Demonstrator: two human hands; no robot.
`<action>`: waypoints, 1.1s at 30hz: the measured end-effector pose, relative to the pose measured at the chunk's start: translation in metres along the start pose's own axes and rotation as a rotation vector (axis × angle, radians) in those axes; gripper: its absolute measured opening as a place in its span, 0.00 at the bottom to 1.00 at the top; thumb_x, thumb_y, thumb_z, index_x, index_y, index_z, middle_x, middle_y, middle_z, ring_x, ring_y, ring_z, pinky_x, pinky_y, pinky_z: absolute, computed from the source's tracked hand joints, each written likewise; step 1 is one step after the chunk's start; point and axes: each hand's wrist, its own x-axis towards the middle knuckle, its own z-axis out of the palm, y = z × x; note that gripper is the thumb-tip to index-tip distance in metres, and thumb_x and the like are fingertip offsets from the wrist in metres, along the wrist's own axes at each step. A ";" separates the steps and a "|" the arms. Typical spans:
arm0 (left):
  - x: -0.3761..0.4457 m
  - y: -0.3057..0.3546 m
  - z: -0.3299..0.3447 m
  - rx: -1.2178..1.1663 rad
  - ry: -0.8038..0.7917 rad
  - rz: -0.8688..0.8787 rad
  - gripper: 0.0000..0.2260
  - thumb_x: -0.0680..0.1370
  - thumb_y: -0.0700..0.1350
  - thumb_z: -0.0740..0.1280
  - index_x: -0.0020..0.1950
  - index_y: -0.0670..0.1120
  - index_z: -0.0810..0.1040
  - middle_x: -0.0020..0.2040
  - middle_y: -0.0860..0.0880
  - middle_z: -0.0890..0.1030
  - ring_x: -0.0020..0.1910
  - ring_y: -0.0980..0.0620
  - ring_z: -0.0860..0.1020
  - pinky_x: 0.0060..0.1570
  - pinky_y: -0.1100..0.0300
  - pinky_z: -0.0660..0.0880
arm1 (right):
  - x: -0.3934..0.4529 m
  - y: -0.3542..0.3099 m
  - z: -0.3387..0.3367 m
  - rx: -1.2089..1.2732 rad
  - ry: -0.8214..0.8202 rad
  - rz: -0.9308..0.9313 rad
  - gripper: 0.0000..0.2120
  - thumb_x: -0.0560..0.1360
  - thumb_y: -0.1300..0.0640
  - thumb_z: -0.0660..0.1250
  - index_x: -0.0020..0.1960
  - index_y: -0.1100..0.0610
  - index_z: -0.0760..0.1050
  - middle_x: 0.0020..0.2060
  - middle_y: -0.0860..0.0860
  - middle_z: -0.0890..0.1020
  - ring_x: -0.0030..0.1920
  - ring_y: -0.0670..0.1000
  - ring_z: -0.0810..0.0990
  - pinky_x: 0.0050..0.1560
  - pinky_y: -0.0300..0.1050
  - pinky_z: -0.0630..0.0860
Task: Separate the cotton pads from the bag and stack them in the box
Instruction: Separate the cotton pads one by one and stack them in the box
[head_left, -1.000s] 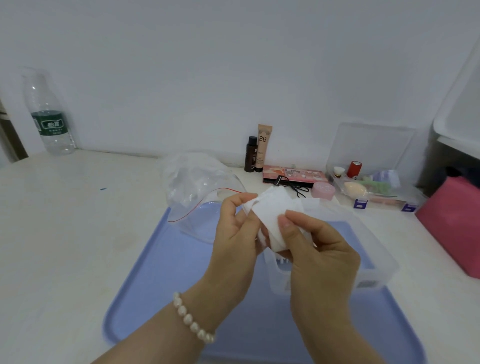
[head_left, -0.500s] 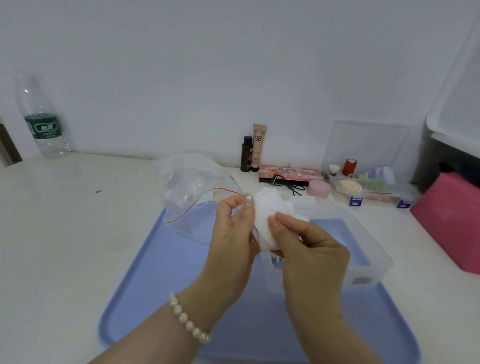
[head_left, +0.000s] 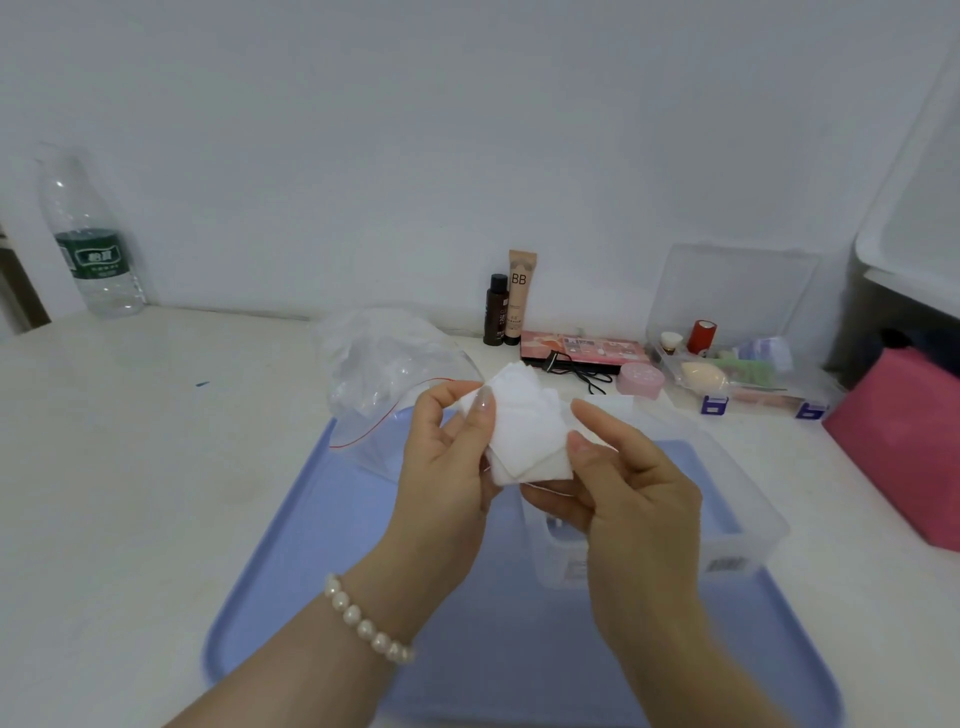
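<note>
We hold a small bunch of white cotton pads (head_left: 524, 436) above the near left corner of the clear plastic box (head_left: 748, 525), which stands on the blue tray (head_left: 311, 571). Our left hand (head_left: 447, 467) pinches the bunch, thumb on its front face; the fingers (head_left: 582, 444) of our right hand (head_left: 623, 499) nip its lower right edge. To do this well, we judge, we should peel one pad at a time by sliding its corner off the bunch, then lay it flat in the box so the stack stays square. The opened bag (head_left: 384, 374) lies just behind our left hand on the tabletop (head_left: 130, 441), partly over the tray's far edge. The box mouth is open below and to the right; its near wall is the edge to clear.
</note>
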 end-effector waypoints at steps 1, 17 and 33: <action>0.000 0.001 0.000 -0.013 -0.006 -0.017 0.04 0.79 0.43 0.60 0.52 0.44 0.70 0.41 0.49 0.83 0.39 0.54 0.81 0.35 0.61 0.78 | 0.002 0.000 -0.001 0.003 -0.011 0.019 0.12 0.76 0.65 0.63 0.50 0.50 0.79 0.34 0.52 0.85 0.32 0.50 0.84 0.34 0.42 0.81; 0.007 0.004 -0.003 -0.083 0.043 -0.056 0.04 0.80 0.43 0.60 0.53 0.44 0.71 0.40 0.51 0.84 0.41 0.53 0.82 0.42 0.54 0.81 | 0.013 -0.004 -0.017 -0.021 0.053 -0.021 0.15 0.71 0.75 0.60 0.41 0.57 0.76 0.26 0.47 0.80 0.25 0.46 0.79 0.26 0.39 0.76; 0.002 -0.001 -0.002 0.106 0.015 -0.113 0.11 0.77 0.35 0.64 0.58 0.44 0.70 0.45 0.45 0.82 0.40 0.49 0.81 0.36 0.57 0.80 | 0.014 -0.005 -0.016 -0.061 -0.075 -0.040 0.09 0.70 0.73 0.67 0.36 0.63 0.70 0.26 0.52 0.80 0.24 0.51 0.80 0.25 0.39 0.77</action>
